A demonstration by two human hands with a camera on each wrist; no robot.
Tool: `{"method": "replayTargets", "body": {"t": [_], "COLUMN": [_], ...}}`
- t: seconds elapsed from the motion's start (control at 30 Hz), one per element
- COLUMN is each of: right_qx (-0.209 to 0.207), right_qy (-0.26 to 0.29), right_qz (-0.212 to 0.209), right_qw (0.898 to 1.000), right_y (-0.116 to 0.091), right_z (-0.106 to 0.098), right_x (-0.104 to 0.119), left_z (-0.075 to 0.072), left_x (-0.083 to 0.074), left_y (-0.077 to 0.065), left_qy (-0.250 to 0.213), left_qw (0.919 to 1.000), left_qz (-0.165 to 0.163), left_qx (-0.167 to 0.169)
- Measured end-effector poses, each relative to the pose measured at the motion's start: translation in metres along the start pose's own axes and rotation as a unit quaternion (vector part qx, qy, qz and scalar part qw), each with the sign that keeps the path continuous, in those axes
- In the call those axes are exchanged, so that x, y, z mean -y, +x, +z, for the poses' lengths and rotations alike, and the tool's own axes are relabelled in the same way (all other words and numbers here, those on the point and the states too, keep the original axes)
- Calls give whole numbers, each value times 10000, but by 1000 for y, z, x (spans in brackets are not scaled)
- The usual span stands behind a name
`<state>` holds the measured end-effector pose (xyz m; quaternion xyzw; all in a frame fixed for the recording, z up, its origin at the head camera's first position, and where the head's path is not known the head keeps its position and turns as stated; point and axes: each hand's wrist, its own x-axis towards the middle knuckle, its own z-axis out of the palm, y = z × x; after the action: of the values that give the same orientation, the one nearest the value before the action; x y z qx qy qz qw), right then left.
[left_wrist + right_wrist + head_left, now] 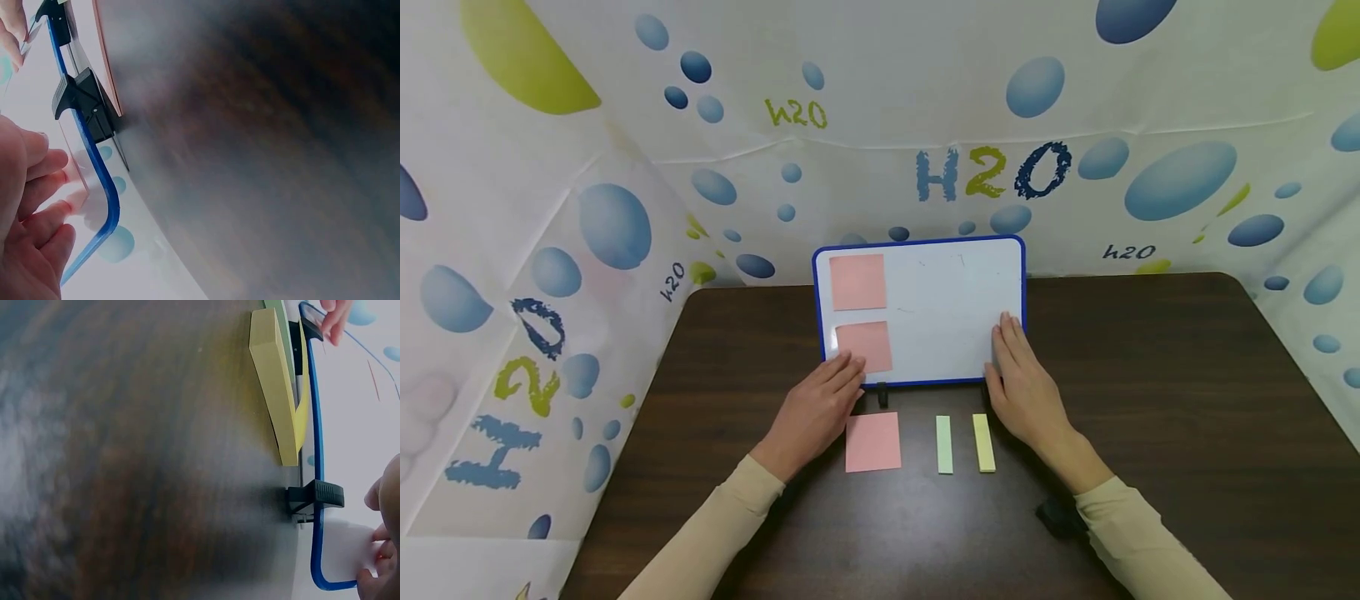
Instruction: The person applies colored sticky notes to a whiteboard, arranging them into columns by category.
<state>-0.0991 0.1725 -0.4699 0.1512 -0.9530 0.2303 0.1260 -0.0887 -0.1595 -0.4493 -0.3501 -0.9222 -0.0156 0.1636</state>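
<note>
A blue-framed whiteboard (955,308) stands tilted back at the table's far side, on black clip feet (315,497). Two square pink sticky notes sit on its left part, an upper one (859,282) and a lower one (872,346). The fingers of my left hand (820,404) rest on the lower note's bottom left corner, by the frame. My right hand (1026,387) lies with extended fingers against the board's lower right side. Neither hand grips anything.
In front of the board on the dark table (1150,375) lie a pink sticky note pad (873,443), a narrow green pad (944,445) and a narrow yellow pad (984,443). A white sheet with blue bubbles (880,192) hangs behind. A black object (1058,518) is beside the right wrist.
</note>
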Motion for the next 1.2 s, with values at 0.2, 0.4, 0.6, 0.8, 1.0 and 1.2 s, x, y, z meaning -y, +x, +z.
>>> {"method": "replayTargets", "body": {"t": [0.2,0.4,0.6,0.8,1.0,1.2], "right_qx": [22,40,115,20,224,153], "right_qy": [10,59,98,94,189,37], "right_qz": [-5,15,20,-64,-65,-629], "right_qw": [10000,10000,9999,9999,9995,9979], "right_y": [0,1,0,-2,-10,-19], "right_z": [-1,-3,-5,-8,-15,-17], "right_x": [-1,1,1,0,7,18], "left_z": [0,-2,-3,-1,-1,-5], "left_x": [0,-1,-1,-3,-10,-22], "left_y": [0,1,1,1,3,8], "left_qy": [-20,-34,-69,-141,-338,-634], "left_qw": [10000,9999,9997,9995,9992,9977], "left_qz": [-3,-96,-162,-245,-156,-25], "left_qx": [-38,67,145,104,-137,-224]}}
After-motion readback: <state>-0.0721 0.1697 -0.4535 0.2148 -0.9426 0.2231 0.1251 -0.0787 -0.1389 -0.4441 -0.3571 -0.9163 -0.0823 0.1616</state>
